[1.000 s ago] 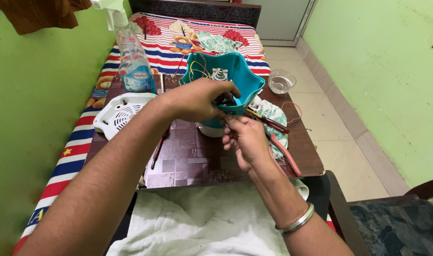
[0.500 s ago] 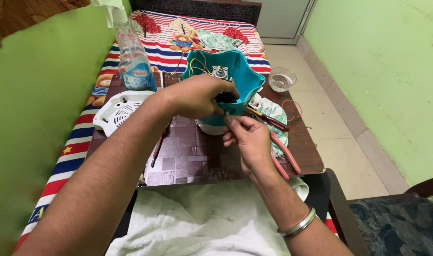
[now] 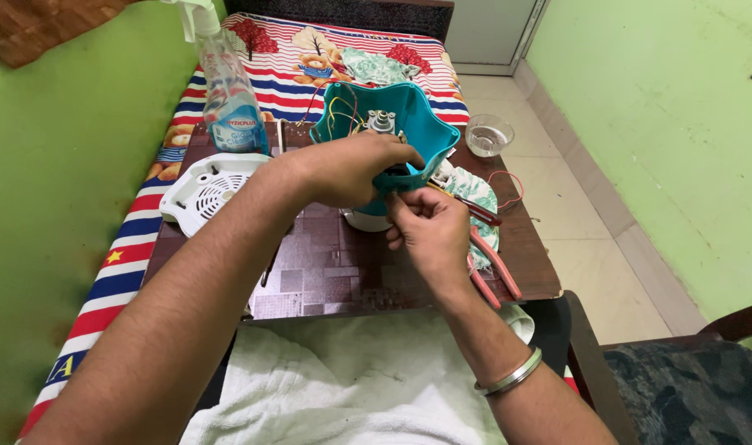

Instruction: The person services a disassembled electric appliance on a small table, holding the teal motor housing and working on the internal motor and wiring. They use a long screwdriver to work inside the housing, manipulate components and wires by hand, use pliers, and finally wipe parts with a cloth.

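The teal housing (image 3: 409, 124) stood tipped up over the middle of the tabletop (image 3: 326, 272), its open side facing the person so that the small motor hub (image 3: 382, 121) and thin coloured wires (image 3: 343, 111) inside showed. The left hand (image 3: 347, 169) came in from the near left and was closed over the housing's near rim, holding it steady. The right hand (image 3: 429, 231) sat just below and to the right of that rim, its fingertips (image 3: 405, 202) pinched together right at the housing's lower edge; whatever they nipped was too small to make out. So the work lay up and away from the right hand's grip, and that hand was the nearer to the spot. Red-handled pliers (image 3: 495, 268) lay to the right, beside a patterned cloth (image 3: 475, 194). A white vented cover (image 3: 207, 189) and a spray bottle (image 3: 228, 99) stood at the left, a glass bowl (image 3: 490, 134) at the far right.
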